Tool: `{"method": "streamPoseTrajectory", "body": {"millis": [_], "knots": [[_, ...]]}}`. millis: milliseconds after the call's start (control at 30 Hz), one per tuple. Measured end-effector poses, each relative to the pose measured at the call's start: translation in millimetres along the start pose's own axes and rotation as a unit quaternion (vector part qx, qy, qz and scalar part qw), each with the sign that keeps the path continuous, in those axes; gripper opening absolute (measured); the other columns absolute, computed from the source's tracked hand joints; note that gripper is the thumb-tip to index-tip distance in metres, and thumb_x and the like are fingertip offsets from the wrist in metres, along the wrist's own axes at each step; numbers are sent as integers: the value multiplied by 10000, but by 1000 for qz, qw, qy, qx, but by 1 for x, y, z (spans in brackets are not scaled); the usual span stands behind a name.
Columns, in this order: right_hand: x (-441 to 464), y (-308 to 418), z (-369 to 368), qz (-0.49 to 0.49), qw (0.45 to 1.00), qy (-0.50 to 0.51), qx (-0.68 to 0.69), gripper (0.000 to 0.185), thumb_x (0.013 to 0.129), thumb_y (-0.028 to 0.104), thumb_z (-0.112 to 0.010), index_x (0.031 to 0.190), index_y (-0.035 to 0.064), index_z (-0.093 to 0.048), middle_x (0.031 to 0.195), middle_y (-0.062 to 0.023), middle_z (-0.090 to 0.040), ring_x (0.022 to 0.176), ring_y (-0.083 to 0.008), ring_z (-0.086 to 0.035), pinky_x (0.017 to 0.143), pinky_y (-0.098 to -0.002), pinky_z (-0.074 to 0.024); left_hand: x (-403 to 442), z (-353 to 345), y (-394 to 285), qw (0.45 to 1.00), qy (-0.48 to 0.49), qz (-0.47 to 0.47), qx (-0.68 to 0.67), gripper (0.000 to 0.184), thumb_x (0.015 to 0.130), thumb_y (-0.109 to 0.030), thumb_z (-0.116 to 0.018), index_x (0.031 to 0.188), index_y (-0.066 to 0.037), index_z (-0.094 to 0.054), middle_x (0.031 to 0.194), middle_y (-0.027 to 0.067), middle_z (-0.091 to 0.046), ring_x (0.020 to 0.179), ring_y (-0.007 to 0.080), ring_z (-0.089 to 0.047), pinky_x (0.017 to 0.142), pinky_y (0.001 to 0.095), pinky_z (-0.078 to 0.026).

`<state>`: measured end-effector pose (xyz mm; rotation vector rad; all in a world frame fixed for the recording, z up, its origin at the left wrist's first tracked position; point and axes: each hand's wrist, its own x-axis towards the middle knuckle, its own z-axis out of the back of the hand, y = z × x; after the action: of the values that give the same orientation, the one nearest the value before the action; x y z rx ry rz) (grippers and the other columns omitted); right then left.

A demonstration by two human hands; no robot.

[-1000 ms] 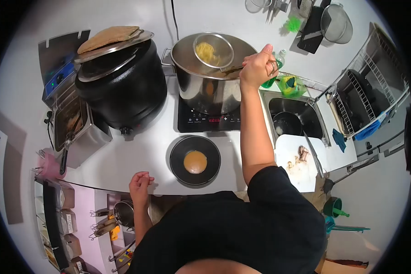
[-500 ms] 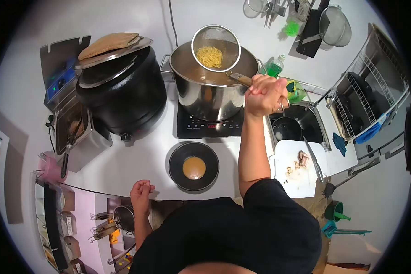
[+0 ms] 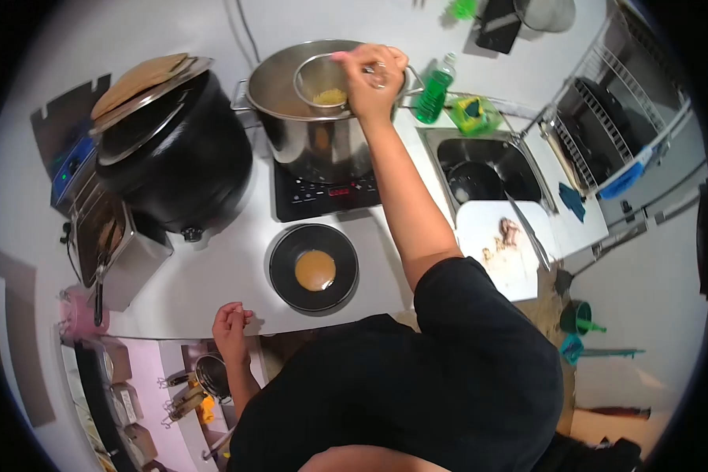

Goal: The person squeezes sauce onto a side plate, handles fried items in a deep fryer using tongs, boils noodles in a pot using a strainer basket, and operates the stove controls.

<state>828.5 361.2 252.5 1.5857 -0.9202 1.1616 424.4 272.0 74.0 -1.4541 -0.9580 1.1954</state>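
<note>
My right hand (image 3: 375,82) is closed round the handle of a wire mesh strainer, which is hidden in my grip. The strainer (image 3: 310,72) hangs tilted at the mouth of a large steel stockpot (image 3: 322,141), with yellow noodles (image 3: 330,97) in its mesh. My forearm crosses above the counter. My left hand (image 3: 232,321) hovers by the counter's front edge, fingers loosely bent and holding nothing. To its right, a black bowl (image 3: 279,277) with brown liquid (image 3: 315,271) in it stands on the counter.
The stockpot stands on an induction cooker (image 3: 322,204). Left of it are a black soup kettle (image 3: 189,165) with its lid tilted and a steel fryer (image 3: 138,259). On the right are green soap (image 3: 434,93), a sink (image 3: 533,169), and a cutting board (image 3: 507,279) with a knife (image 3: 531,232).
My right hand has turned and moved left over the pot's rim, and the strainer with the noodles has gone lower into the pot's mouth. The whole view has shifted slightly.
</note>
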Motion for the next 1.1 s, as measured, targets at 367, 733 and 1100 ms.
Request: {"method": "streamPoseTrajectory", "body": {"millis": [367, 733, 1100], "knots": [[-16, 10, 57, -92, 991, 97, -14, 179, 573, 150, -749, 700, 68, -651, 719, -33, -528, 593, -165, -481, 542, -283, -397, 8, 1, 7, 1000, 5, 5, -23, 132, 865, -156, -555, 955, -59, -556, 784, -9, -553, 698, 61, -528, 623, 167, -407], [-72, 26, 82, -56, 986, -5, -155, 261, 565, 205, -717, 810, 137, -658, 1028, -135, -459, 977, -310, -393, 873, -404, -240, 9, 2, 12, 999, -14, 1, -31, 129, 866, -143, -553, 962, -56, -552, 800, -2, -553, 734, 69, -531, 636, 174, -408], [-190, 79, 203, -228, 944, 223, -86, 235, 597, -72, -528, 785, 42, -610, 769, -87, -478, 695, -240, -479, 573, -310, -402, 8, -8, 25, 998, -7, 9, 57, 132, 863, -173, -556, 941, -66, -560, 686, -22, -551, 489, -3, -322, 441, 153, -217]]}}
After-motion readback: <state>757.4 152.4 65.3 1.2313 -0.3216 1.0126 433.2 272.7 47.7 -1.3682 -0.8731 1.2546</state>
